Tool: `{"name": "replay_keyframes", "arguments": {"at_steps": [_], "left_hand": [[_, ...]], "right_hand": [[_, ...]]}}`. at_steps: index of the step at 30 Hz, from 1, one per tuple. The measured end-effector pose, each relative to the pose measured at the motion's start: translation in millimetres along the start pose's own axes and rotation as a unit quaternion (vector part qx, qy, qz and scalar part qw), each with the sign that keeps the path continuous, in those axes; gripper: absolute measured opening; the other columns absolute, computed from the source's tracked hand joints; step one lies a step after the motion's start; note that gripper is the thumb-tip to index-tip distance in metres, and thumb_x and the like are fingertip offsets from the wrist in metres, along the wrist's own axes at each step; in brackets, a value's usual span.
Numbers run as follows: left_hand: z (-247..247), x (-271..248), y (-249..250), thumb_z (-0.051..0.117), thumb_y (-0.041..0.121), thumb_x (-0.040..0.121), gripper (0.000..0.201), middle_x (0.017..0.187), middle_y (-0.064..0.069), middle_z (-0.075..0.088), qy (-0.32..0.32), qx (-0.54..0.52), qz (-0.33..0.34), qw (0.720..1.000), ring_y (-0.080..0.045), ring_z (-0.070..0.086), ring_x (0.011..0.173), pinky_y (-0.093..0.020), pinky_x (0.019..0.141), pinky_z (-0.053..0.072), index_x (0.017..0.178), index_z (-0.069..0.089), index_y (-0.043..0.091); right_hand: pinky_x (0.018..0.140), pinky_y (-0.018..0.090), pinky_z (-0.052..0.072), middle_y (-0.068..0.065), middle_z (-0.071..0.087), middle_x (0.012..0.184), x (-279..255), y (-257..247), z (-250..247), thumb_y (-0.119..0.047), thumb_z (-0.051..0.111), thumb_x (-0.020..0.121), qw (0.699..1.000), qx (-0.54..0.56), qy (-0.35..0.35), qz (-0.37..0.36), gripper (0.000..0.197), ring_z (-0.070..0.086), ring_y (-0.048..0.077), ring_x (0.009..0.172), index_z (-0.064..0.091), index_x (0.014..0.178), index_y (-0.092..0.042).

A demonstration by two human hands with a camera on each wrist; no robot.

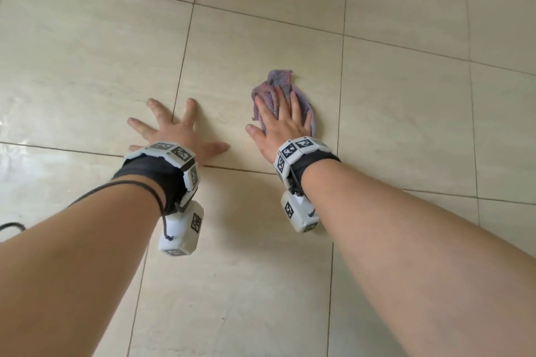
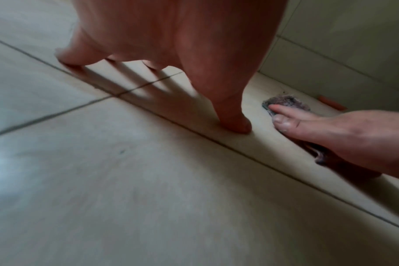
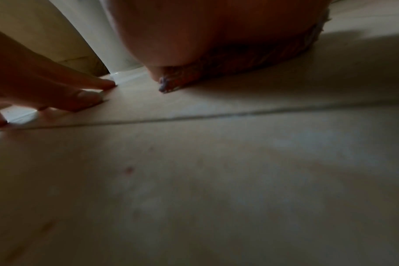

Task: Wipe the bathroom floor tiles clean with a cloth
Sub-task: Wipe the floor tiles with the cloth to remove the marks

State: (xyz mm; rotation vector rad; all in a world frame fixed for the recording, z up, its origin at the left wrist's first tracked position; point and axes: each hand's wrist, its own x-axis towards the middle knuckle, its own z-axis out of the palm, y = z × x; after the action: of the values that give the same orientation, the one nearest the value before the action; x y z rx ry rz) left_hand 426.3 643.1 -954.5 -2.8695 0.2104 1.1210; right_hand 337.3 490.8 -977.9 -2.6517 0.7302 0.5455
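On the floor tiles [image 1: 237, 46], both hands flat. Right hand [image 1: 278, 124] fingers [image 1: 280, 101] straight and slightly spread, pressing down on the purple cloth [image 1: 278, 80]; nothing curled round it, so released, just bearing on top. Thumb [image 1: 253, 130] sticks out left, off the cloth, near the tile. Left wrist view confirms it: right hand [image 2: 344, 133] lies over the cloth [image 2: 285, 100], index finger and thumb extended along the floor, cloth edge poking out beyond the fingertips and again under the heel of the palm. Right wrist view is dim; palm sits on the bunched cloth [image 3: 216, 72], cloth hem touching the tile.

Left hand [image 1: 177, 133] splayed wide, fingers [image 1: 155, 109] straight, fingertips planted on bare tile, holding nothing. It straddles a grout line [image 1: 181, 72]; thumb points right toward the other hand, close but apart. Left wrist view shows the left hand [image 2: 171, 36] arched, only fingertips in contact.

Cloth is crumpled, lying in the middle of one tile, just right of the left hand, mostly covered by the right palm with a tuft sticking forward.

Outward: white marker-tagged wrist rigs [image 1: 177, 159] on black straps on both forearms. Tiles are glossy cream with thin dark grout. Small orange object [image 2: 330, 104] at the wall base, too blurred to identify
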Motion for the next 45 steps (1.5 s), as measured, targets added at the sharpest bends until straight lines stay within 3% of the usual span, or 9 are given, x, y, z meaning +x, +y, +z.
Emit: {"name": "replay_keyframes", "arguments": {"at_steps": [6,10,15,18,22,26,35,41,45], "left_hand": [[-23,11,27,0.065,0.079,0.067,0.123,0.158,-0.019,-0.025,-0.026,0.070,-0.025,0.997,-0.054,-0.005,0.143,-0.069,0.110,0.016,0.149,-0.020,0.045],[-35,4,47,0.067,0.073,0.071,0.125,0.157,-0.029,-0.018,-0.055,0.126,-0.016,0.990,-0.056,0.015,0.141,-0.066,0.106,0.030,0.151,-0.021,0.036],[-25,6,30,0.069,0.071,0.072,0.115,0.157,-0.018,-0.027,-0.068,0.086,0.043,0.993,-0.050,-0.008,0.144,-0.070,0.105,0.026,0.150,-0.013,0.047],[-33,16,29,0.070,0.070,0.071,0.114,0.157,-0.017,-0.027,-0.047,0.074,0.074,0.993,-0.051,-0.012,0.144,-0.064,0.110,0.024,0.151,-0.008,0.046],[-60,57,40,0.074,0.076,0.058,0.124,0.157,-0.012,-0.028,-0.012,0.095,0.158,0.983,-0.039,-0.020,0.145,-0.062,0.115,0.016,0.149,-0.005,0.047],[-86,88,55,0.075,0.076,0.056,0.121,0.157,-0.007,-0.021,0.000,0.115,0.206,0.972,-0.040,-0.015,0.144,-0.063,0.113,0.018,0.148,0.001,0.048],[-131,138,51,0.061,0.077,0.072,0.108,0.159,0.001,-0.030,0.001,0.188,0.284,0.940,-0.034,-0.021,0.147,-0.058,0.119,0.006,0.152,-0.005,0.047],[-130,130,48,0.048,0.073,0.085,0.093,0.157,-0.003,-0.034,-0.034,0.189,0.277,0.941,-0.035,-0.023,0.146,-0.059,0.117,0.008,0.152,-0.010,0.045],[-148,150,30,0.044,0.059,0.095,0.077,0.161,-0.003,-0.023,-0.005,0.155,0.308,0.939,-0.028,-0.017,0.149,-0.051,0.120,0.004,0.156,0.001,0.039]], "right_hand": [[0.115,0.052,-0.013,-0.007,-0.015,0.162,14,6,-8,-0.062,0.034,0.095,0.999,0.032,-0.027,-0.019,0.067,-0.022,0.022,0.147,0.004,0.153,-0.044],[0.114,0.052,-0.014,-0.005,-0.012,0.163,15,9,-10,-0.062,0.036,0.094,0.998,0.039,-0.035,-0.021,0.068,-0.021,0.023,0.147,0.006,0.153,-0.043],[0.114,0.052,-0.016,-0.006,-0.014,0.163,12,6,-11,-0.062,0.034,0.094,0.999,0.011,-0.041,-0.008,0.068,-0.022,0.022,0.147,0.004,0.152,-0.045],[0.114,0.052,-0.014,-0.005,-0.014,0.163,11,5,-12,-0.062,0.033,0.094,0.999,0.001,-0.042,-0.006,0.068,-0.022,0.022,0.147,0.002,0.153,-0.045],[0.115,0.051,-0.012,-0.004,-0.013,0.163,14,4,-13,-0.062,0.033,0.095,0.999,-0.020,-0.038,-0.001,0.069,-0.021,0.023,0.147,0.001,0.153,-0.043],[0.114,0.051,-0.016,-0.007,-0.022,0.160,18,1,-18,-0.062,0.029,0.096,0.997,-0.037,-0.068,0.022,0.069,-0.027,0.023,0.145,-0.006,0.152,-0.043],[0.116,0.055,-0.012,-0.007,-0.027,0.159,69,-25,-39,-0.064,0.027,0.096,0.997,-0.027,-0.069,0.037,0.066,-0.027,0.026,0.145,-0.007,0.151,-0.047],[0.117,0.057,-0.006,-0.003,-0.034,0.156,75,-57,-58,-0.063,0.029,0.096,0.979,-0.014,-0.167,0.112,0.070,-0.031,0.032,0.143,-0.012,0.150,-0.046],[0.115,0.058,-0.008,-0.002,-0.033,0.156,89,-81,-57,-0.061,0.027,0.098,0.983,-0.035,-0.167,0.068,0.067,-0.032,0.034,0.142,-0.010,0.151,-0.046]]}}
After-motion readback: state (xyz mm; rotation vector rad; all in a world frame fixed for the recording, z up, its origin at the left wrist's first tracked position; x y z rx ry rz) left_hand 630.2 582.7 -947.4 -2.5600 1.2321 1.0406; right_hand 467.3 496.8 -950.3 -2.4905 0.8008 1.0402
